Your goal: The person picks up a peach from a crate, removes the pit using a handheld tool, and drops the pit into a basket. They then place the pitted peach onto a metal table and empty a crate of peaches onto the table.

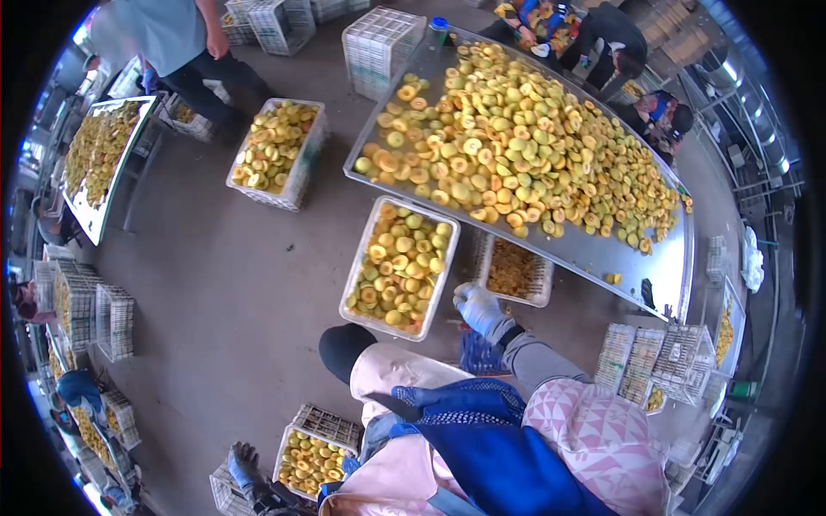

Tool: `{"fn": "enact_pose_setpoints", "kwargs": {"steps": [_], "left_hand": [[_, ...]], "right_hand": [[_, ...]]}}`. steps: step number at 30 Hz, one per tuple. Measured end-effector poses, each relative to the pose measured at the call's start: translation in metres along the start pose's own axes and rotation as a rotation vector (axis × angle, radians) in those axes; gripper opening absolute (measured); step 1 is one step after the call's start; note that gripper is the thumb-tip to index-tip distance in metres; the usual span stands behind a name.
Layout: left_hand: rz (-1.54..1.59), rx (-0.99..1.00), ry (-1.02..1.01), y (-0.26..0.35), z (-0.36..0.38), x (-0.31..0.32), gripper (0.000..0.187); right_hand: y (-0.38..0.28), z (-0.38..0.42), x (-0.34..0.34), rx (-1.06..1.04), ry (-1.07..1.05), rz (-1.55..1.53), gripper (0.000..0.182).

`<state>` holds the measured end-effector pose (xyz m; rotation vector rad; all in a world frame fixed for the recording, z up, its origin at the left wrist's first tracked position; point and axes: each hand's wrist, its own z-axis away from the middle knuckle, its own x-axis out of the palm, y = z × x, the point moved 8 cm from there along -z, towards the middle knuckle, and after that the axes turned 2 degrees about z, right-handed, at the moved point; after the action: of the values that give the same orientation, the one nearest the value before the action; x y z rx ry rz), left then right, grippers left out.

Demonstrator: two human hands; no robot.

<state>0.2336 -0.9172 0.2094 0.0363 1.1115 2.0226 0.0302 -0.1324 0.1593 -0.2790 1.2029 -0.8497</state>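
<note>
My right hand (482,311), in a pale blue glove, has its fingers curled together between a white crate of halved yellow-green fruit (401,267) and a crate of brown pieces (514,270) partly under the metal table. What it holds, if anything, is hidden. At the lower left, my left hand (244,464), in a blue-grey glove, is spread with nothing visible in it. It is beside another fruit-filled crate (311,460). A large heap of halved fruit (533,138) covers much of the metal table (650,273).
A full crate (277,150) stands on the floor at upper left, near a standing person (176,43). Stacked crates (379,52) are beside the table's far end. Several people work beyond the table. More crates (658,361) stand at right; another fruit table (103,163) is at left.
</note>
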Motion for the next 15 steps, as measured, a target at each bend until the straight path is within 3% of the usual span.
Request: {"fn": "enact_pose_setpoints", "kwargs": {"steps": [1,3,5,9,13,15], "left_hand": [[0.013,-0.02,-0.018,0.01,-0.004,0.01,0.037],[0.06,0.002,-0.146,0.025,-0.015,0.036,0.035],[0.032,0.046,-0.293,0.054,-0.02,0.071,0.035],[0.027,-0.035,-0.236,0.113,-0.077,0.151,0.036],[0.084,-0.047,-0.469,0.226,-0.13,0.326,0.035],[-0.077,-0.004,-0.537,0.271,-0.194,0.409,0.035]], "right_hand": [[0.002,-0.02,0.008,-0.08,0.095,0.12,0.021],[-0.034,-0.055,0.004,0.066,0.01,-0.041,0.019],[-0.045,-0.105,0.027,0.075,0.087,-0.142,0.016],[-0.093,-0.202,0.06,0.036,0.035,-0.065,0.023],[-0.125,-0.332,0.081,0.119,0.015,0.106,0.028],[-0.231,-0.395,0.053,0.122,-0.028,-0.008,0.028]]}}
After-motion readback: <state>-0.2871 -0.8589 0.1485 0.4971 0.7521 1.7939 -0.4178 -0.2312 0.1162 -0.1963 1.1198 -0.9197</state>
